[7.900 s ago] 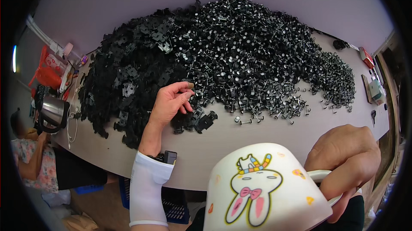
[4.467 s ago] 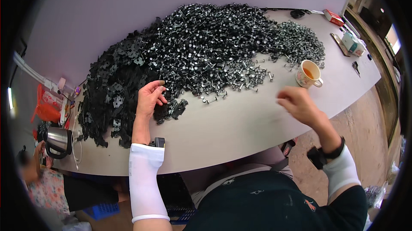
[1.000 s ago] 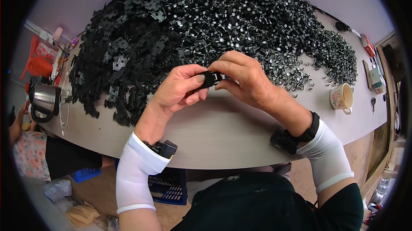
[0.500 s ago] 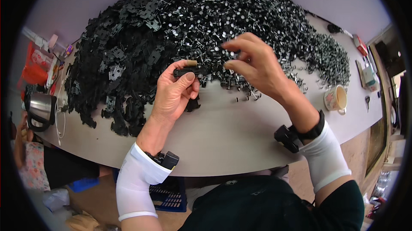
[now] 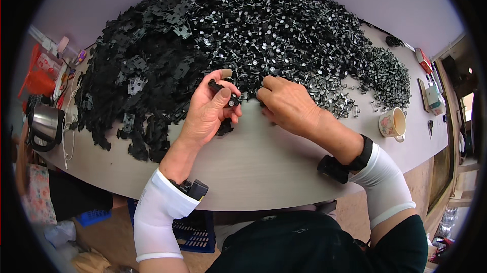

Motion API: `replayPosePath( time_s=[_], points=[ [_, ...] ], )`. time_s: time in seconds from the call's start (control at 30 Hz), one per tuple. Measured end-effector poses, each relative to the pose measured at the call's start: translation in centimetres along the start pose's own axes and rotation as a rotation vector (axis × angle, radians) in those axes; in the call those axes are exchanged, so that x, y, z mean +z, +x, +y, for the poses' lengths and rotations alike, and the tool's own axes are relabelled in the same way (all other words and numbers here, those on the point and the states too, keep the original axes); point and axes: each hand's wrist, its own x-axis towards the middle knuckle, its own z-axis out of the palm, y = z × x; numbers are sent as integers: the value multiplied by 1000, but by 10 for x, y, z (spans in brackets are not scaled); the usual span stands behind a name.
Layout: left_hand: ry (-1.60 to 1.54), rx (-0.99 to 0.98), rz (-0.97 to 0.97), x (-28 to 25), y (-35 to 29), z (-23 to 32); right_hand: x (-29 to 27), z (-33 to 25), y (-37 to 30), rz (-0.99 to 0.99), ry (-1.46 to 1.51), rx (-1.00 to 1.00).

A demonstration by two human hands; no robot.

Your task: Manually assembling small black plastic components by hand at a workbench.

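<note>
My left hand (image 5: 204, 113) is closed around a small black plastic toy-car chassis (image 5: 217, 87), pinched between thumb and fingers. A round black wheel with a pale hub (image 5: 232, 102) shows at the chassis's near end. A tan wrap (image 5: 227, 73) covers my left index fingertip. Just to the right, my right hand (image 5: 290, 103) is closed, knuckles up, at the front edge of a heap of small wheels on axles (image 5: 284, 24). Its fingertips are tucked underneath, so whatever they hold is hidden. Left of the wheels lies a heap of flat black chassis pieces (image 5: 147, 65).
A flowered mug (image 5: 389, 125) stands on the grey table (image 5: 264, 171) at right, near keys (image 5: 430, 127). At far left are a steel kettle (image 5: 46, 123) and a white cable (image 5: 66, 141). A blue crate (image 5: 195, 232) sits below the table edge; a person's patterned clothing (image 5: 39, 192) shows left.
My right hand has come down and left toward my left hand, its spread fingers now curled in. The chassis in my left hand has turned, bringing a wheel into sight.
</note>
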Motion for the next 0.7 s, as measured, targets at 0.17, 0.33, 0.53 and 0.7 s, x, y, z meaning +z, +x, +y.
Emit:
replayPosePath(
  time_s=[0.17, 0.33, 0.53, 0.7],
  points=[
    [60, 3, -23, -3, -2, 1, -6, 8, -1, 6, 165, -86],
    [91, -9, -32, 0, -2, 1, -15, 1, -12, -12, 672, -57],
    [96, -56, -4, -5, -2, 3, -13, -9, -20, -210, 417, -383],
    [98, -61, -10, -5, -2, 6, -8, -12, -27, 25, 370, -183]
  ],
)
